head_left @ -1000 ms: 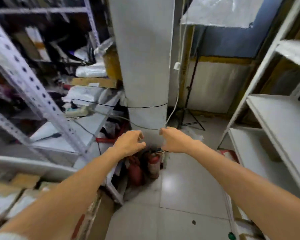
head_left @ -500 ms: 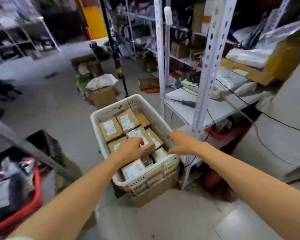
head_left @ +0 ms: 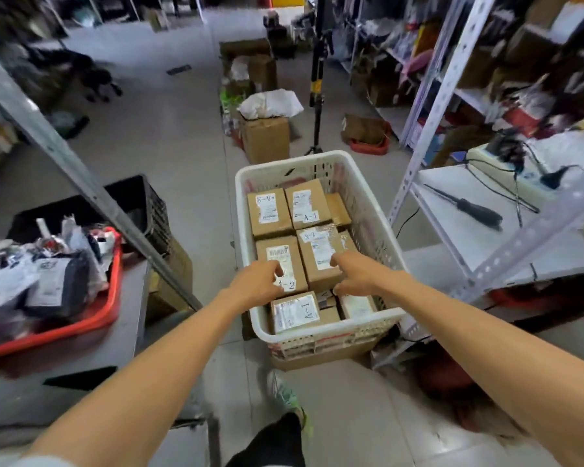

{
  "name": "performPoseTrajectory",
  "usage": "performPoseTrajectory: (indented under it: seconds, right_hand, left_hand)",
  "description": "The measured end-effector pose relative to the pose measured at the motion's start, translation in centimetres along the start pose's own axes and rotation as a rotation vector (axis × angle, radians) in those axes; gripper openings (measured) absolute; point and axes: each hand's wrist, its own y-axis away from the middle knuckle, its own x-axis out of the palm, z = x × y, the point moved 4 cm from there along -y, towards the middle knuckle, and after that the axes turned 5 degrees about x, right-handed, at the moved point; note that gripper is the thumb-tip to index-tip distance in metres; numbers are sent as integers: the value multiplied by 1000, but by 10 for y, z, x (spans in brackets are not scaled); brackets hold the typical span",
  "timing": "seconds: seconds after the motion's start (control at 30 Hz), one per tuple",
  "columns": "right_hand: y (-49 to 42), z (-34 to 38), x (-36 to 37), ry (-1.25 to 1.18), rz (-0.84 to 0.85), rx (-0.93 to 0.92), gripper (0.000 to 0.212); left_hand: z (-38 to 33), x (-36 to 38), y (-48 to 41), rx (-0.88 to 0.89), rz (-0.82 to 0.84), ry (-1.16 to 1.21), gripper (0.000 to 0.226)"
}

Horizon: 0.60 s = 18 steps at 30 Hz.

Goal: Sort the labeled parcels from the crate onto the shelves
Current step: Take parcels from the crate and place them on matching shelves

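1. Crate [head_left: 317,157] of white plastic rests on a brown carton [head_left: 321,358] between two racks, packed with brown labelled parcels.
2. The left hand [head_left: 257,281] lies over the A-2 parcel [head_left: 279,256] at the crate's near left. Its fingers are loosely curled with the tips on the label, clasping nothing.
3. The right hand [head_left: 356,276] is at the taller parcel [head_left: 321,256] just beside it, forefinger stretched along the top and thumb at the near edge. Whether it grips, I cannot tell.
4. The shelf [head_left: 452,241] to the right carries a black-handled tool [head_left: 476,212]. A red tray [head_left: 91,320] of clutter sits to the left.
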Motion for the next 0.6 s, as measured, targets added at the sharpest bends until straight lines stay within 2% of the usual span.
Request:
performPoseTrajectory:
  seconds: [0.13,0.33,0.43,0.6]
  right_hand:
    - [-46,-11,0,23,72,38,57]
    - [-107,-11,21,20,170,55,68]
    - [-128,-6,58,40,235,18,64]
    - [-146,2,144,230,331,-107,87]
  left_hand:
    - [23,3,-41,-27,18,104,40]
    - [55,33,-88,-77,99,208,39]
    - [74,56,-103,-118,118,201,39]
    - [87,100,-112,-184,159,185,34]
